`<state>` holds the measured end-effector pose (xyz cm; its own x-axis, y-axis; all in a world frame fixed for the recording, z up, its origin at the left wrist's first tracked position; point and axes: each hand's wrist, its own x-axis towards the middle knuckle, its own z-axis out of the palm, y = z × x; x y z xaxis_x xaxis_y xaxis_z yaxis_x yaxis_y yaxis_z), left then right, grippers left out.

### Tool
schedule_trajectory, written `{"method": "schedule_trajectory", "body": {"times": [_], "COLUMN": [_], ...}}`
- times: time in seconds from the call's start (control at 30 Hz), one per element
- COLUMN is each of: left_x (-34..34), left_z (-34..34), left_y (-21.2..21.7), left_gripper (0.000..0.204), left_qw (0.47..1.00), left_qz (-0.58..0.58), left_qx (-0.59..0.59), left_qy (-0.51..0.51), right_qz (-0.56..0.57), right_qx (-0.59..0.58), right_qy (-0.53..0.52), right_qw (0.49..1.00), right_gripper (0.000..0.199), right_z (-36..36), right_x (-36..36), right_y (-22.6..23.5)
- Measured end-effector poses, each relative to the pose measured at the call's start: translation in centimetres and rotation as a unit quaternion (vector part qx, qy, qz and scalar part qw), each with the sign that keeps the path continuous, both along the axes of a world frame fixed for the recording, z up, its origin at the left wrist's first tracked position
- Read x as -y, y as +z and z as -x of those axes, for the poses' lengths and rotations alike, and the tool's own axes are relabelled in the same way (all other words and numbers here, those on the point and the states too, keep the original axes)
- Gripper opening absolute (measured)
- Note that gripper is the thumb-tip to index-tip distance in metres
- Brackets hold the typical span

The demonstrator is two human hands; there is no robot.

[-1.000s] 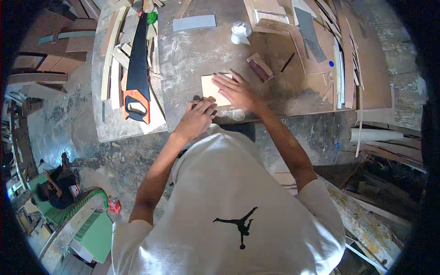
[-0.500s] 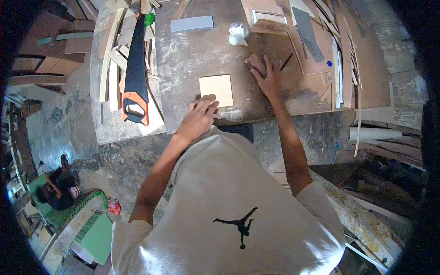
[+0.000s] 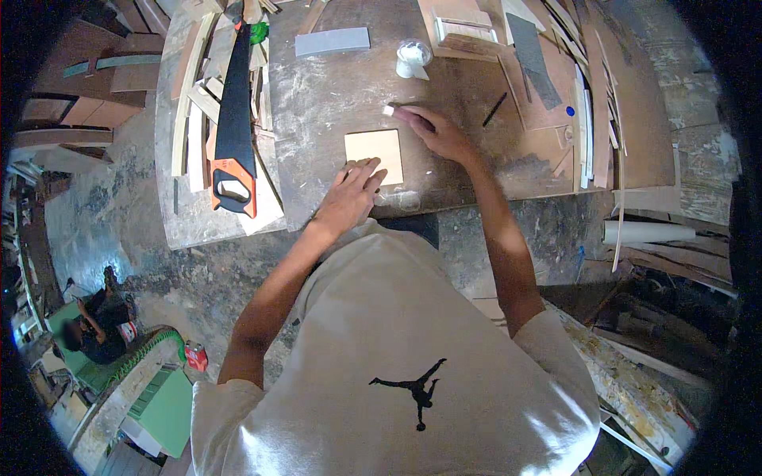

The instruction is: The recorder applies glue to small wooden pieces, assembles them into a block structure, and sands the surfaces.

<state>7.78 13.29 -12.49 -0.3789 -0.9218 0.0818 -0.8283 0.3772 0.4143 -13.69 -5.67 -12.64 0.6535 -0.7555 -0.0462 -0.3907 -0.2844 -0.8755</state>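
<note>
A small square of pale wood (image 3: 386,145) lies flat on the worn workbench (image 3: 317,103), close to its near edge. The fingers of my left hand (image 3: 355,190) rest flat on the square's near left part. My right hand (image 3: 446,136) is closed around a sanding block (image 3: 406,114), a reddish-brown piece with a pale end. It is held just beyond the square's far right corner, apart from it. My palm and fingers hide part of the block.
Left on the bench lies a handsaw (image 3: 235,119) with an orange and black handle, beside wood strips (image 3: 190,135). Farther back are a grey block (image 3: 332,42) and a white tub (image 3: 412,59). A black pencil-like stick (image 3: 494,109) and a grey sheet (image 3: 533,63) lie right. A person (image 3: 95,333) sits at lower left.
My right hand has lifted the sanding block and brought it left toward the wooden square, turning it. My left hand's fingers have flattened onto the square.
</note>
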Motion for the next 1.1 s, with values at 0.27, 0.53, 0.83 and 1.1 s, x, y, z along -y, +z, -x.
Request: {"method": "schedule_trajectory", "body": {"times": [0.27,0.53,0.83,1.1], "left_x": [0.4,0.8,1.0,1.1], "left_z": [-0.1,-0.1,-0.6,-0.5], "left_y": [-2.1,-1.6,-2.1,-1.1], "left_gripper": [0.052,0.052,0.052,0.04], "left_qw": [0.999,0.999,0.997,0.994], "left_qz": [0.04,0.033,0.073,0.101], "left_qx": [-0.016,-0.043,-0.035,-0.04], "left_qy": [0.005,0.0,-0.009,0.004], "right_qz": [0.047,0.073,0.109,0.114], "right_qx": [-0.087,-0.093,-0.095,-0.023], "right_qy": [0.142,0.155,0.15,0.159], "right_qw": [0.985,0.981,0.978,0.98], "right_gripper": [0.033,0.035,0.035,0.031], "right_z": [-1.9,-2.0,-2.2,-4.3], "right_x": [2.1,1.7,1.4,0.3], "right_y": [-0.1,-1.0,-0.3,-0.7]}}
